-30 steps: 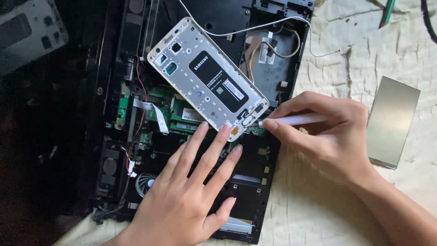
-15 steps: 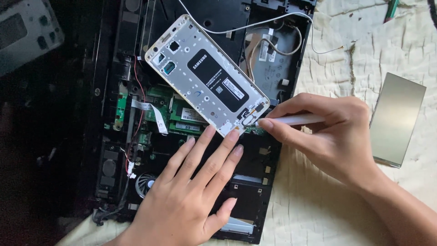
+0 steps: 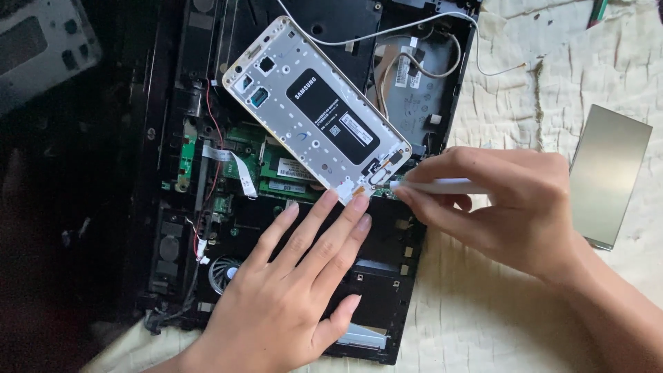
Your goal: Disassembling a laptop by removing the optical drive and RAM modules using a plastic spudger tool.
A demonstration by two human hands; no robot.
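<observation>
Phone frame [image 3: 319, 114] lying slantwise on an opened laptop chassis [image 3: 387, 276].
Left hand [image 3: 290, 290] lies flat, fingertips at the frame's lower end; right hand [image 3: 504, 207] pinches a white tool [image 3: 442, 186] there, at its lower corner.

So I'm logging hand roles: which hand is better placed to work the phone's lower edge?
Probably the right hand: its white tool already points there, while the left hand lies flat.
</observation>
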